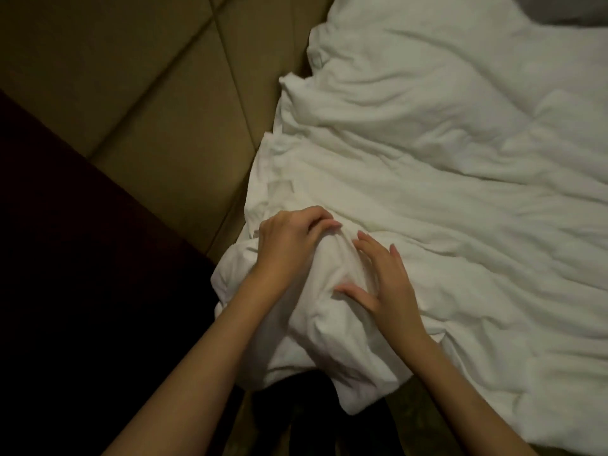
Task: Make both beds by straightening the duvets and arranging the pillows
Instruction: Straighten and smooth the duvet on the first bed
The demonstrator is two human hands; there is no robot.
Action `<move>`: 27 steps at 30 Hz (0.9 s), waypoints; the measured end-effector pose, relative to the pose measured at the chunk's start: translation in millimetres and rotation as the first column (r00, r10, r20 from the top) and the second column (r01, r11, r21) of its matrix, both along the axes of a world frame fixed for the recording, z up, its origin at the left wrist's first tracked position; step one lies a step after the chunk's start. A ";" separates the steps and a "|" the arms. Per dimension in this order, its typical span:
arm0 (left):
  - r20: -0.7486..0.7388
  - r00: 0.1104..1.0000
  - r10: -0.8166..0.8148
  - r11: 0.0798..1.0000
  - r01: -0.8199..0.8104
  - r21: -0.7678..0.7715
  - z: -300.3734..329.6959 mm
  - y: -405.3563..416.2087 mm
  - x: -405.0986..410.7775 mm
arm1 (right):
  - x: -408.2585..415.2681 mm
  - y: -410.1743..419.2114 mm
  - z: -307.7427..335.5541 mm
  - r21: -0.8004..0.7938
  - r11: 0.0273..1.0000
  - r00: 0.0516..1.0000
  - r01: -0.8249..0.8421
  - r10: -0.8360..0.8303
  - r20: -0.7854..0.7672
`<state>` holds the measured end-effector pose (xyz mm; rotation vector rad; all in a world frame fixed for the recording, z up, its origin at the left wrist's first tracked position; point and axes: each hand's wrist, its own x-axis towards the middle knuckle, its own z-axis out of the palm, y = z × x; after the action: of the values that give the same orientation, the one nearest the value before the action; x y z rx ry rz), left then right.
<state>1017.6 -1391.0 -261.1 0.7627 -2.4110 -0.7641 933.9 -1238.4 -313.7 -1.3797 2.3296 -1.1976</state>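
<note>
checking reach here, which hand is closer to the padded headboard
Left. The left hand grips a bunched fold of the white duvet at its edge beside the padded headboard. The right hand lies flat on the duvet, farther from it.

The duvet [444,179] is running off the right and top edges, hiding the bed beneath. A grey shape [572,8], perhaps a pillow, is being cut off at the top right corner. The left hand [289,240] is burying its fingertips in a fold.
</note>
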 end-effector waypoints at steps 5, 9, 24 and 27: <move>-0.068 0.996 -0.053 0.989 0.061 0.133 74.1 17.0 -14.5 | -0.4 12.6 76.1 0.036 0.995 0.987 0.091 -0.094 0.127; -0.134 0.988 -0.073 0.980 0.096 0.177 117.3 29.5 -16.0 | 5.5 13.7 114.6 -0.068 0.988 0.973 0.139 -0.124 0.197; -0.021 0.966 -0.256 0.953 0.249 -0.171 143.9 67.5 65.3 | -37.6 35.3 218.1 -0.257 0.964 0.996 0.064 -0.079 -0.045; -0.089 0.958 -0.274 0.950 0.255 -0.180 155.0 69.7 51.3 | -45.9 35.5 236.4 -0.205 0.977 0.996 0.064 -0.076 -0.048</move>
<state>1068.9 -1321.3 -106.1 0.3238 -2.4639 -0.6742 887.9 -1202.9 -77.3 -1.4208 2.3667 -1.4728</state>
